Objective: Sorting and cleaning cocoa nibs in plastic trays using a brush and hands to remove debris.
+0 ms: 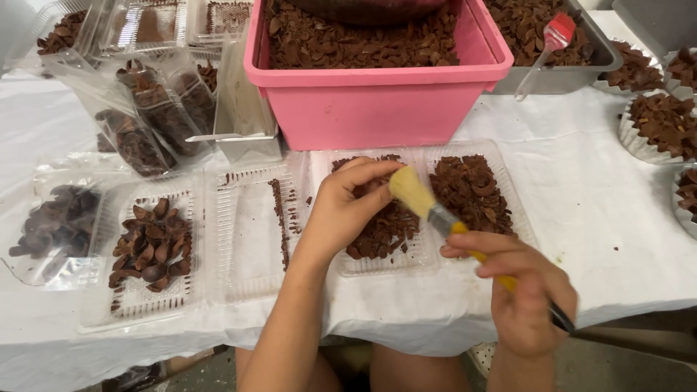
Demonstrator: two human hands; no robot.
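- Tabletop (581, 218) under a white, slightly wrinkled cloth, packed with clear plastic trays and brown dried pieces; I look down over it from the head camera.
- Nearest me: right hand (526, 294) closed around the yellow handle of a paintbrush (435, 210), pale bristle head pointing up-left, touching the left hand's fingertips.
- Left hand (348, 207) curled, fingers pinched on a small brown piece I can barely make out, held over the clear hinged tray (428, 258) full of brown flakes (472, 192).
- Handling, my judgement: the flakes look dry, thin, curled and very light, likely brittle. I'd pinch one gently by its edges, never squeeze. The brush is light and stiff-handled; gripping low on the handle looks right.
- The tray is thin ribbed plastic, flimsy and springy; I'd lift it by the rim with both hands.
- Left of it: an open tray (250, 232) with only a line of crumbs, then a tray of larger, glossy curled shells (152, 243).
- Farther back: a rigid pink plastic tub (377, 109) heaped with flakes, and sealed clear bags (145, 116) of shells at left.
- Far right: a metal pan (559, 76) with a red silicone brush (552, 40), and white fluted paper cups (664, 123) holding more pieces.
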